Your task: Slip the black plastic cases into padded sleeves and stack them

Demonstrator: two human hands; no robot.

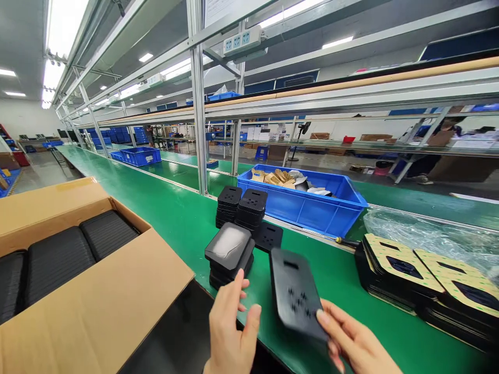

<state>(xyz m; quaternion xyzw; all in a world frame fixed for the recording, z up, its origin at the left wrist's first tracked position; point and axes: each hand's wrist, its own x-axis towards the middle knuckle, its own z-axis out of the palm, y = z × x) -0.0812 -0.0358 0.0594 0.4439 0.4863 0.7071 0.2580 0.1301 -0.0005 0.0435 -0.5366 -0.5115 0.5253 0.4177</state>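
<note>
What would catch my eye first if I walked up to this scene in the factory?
The bright blue crate stands out on the green conveyor bench, just behind stacks of black plastic casings. Nearest the viewer, the right hand grips a black plastic plate beside the left hand. An open cardboard box sits at far left.

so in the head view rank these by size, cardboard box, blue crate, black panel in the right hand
Largest to smallest as they look in the head view:
1. the cardboard box
2. the blue plastic crate
3. the black socket panel in the right hand

The box and panel sit nearer the camera, so their true sizes are unsure.
</note>
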